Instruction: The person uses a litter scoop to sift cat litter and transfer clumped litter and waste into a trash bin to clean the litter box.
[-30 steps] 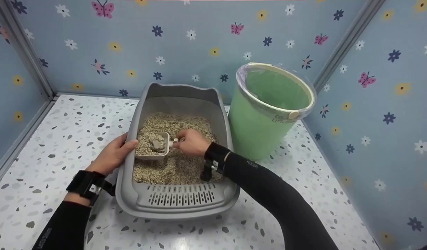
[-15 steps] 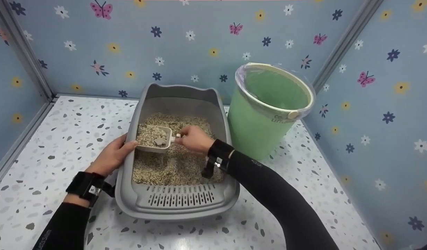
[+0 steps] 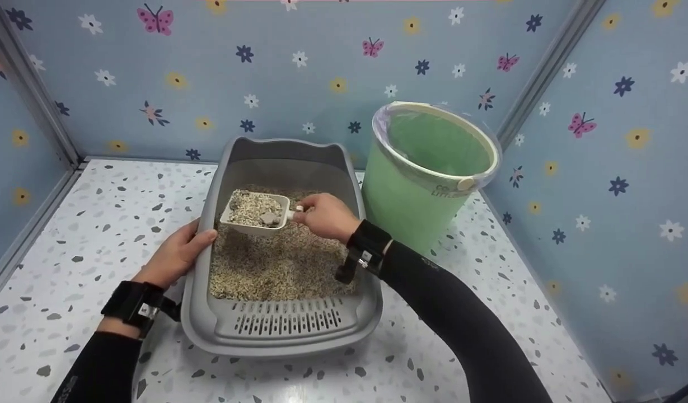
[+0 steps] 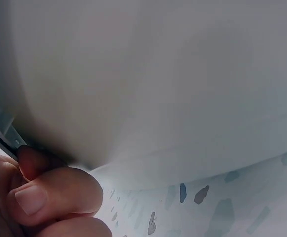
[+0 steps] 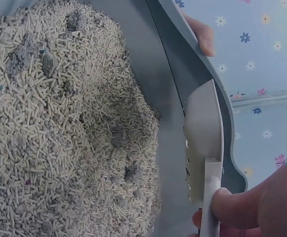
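Observation:
A grey litter box (image 3: pixel 282 341) holds a bed of pellet litter (image 3: pixel 276 274). My right hand (image 3: pixel 330 215) pinches the short handle of a white litter scoop (image 3: pixel 288 215), held above the litter. Pellets and a grey clump (image 3: pixel 270 218) fill the scoop. In the right wrist view the slotted scoop (image 5: pixel 205 118) appears from the side, the thumb (image 5: pixel 232 205) on its handle. On the box's left rim rests my left hand (image 3: pixel 178 252), thumb over the top. Its curled fingers (image 4: pixel 59 192) show under the rim in the left wrist view.
Right of the box stands a green bin (image 3: pixel 416 207) lined with a clear bag, its mouth open. Several dark clumps (image 5: pixel 22 59) lie in the litter. Flower-patterned panels (image 3: pixel 299 67) enclose the speckled floor (image 3: pixel 136 218) on the back and sides.
My right hand has lifted the filled scoop up from the litter and shifted it slightly right and toward the back. The left hand stays on the rim.

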